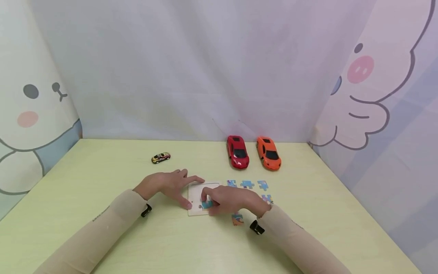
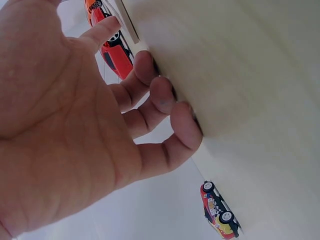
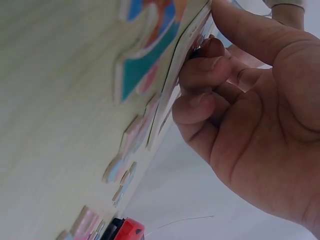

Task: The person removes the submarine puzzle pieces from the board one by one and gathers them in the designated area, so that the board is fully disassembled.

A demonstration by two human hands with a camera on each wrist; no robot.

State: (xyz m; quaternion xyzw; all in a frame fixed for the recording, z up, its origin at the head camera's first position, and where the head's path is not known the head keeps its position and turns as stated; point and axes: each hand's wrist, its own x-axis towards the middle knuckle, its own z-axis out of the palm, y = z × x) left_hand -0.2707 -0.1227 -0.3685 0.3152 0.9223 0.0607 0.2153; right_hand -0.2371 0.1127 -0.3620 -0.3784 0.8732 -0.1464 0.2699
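A white puzzle board [image 1: 195, 192] with a raised rim lies flat on the table. My left hand [image 1: 172, 186] is at its left side, thumb and index finger spread to touch the rim. In the left wrist view, the other fingers of that hand are bent, tips on the tabletop. My right hand [image 1: 227, 198] reaches over the board from the right. Its index finger and thumb are at a teal puzzle piece [image 1: 207, 205] inside the board, pinching it; the palm hides part of it. The right wrist view shows the remaining fingers curled above the board's edge.
Loose puzzle pieces lie right of the board, among them an orange and teal piece [image 1: 237, 219] and a blue piece [image 1: 247, 184]. Behind stand a red toy car [image 1: 238, 152] and an orange toy car [image 1: 268, 153]. A small multicoloured toy car [image 1: 161, 157] stands back left.
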